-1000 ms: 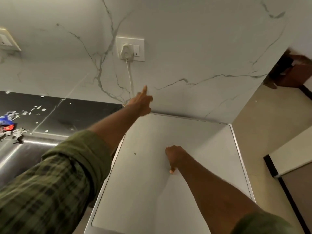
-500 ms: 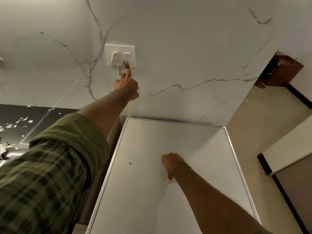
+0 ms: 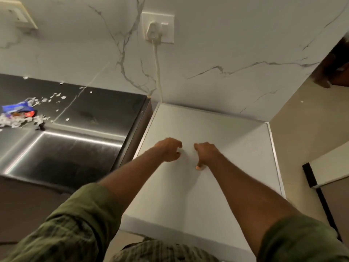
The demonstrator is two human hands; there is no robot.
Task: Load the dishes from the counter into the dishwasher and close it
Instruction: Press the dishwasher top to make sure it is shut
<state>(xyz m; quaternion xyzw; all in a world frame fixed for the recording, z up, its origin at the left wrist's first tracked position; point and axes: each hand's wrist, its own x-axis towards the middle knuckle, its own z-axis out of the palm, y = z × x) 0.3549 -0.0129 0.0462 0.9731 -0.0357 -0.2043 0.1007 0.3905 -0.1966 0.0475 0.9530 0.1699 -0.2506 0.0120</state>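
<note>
I have the appliance top (image 3: 217, 148) straight ahead, its back edge against the wall (image 3: 236, 44). My left hand (image 3: 169, 150) and right hand (image 3: 205, 154) sit side by side near the middle of that top, close but apart. Left of the appliance lies the counter (image 3: 85, 108), with scraps (image 3: 22, 118) at its far left. On the wall behind, a socket (image 3: 158, 27) — its cord (image 3: 157, 69) drops behind the appliance. To the right, the floor (image 3: 294, 129).
</note>
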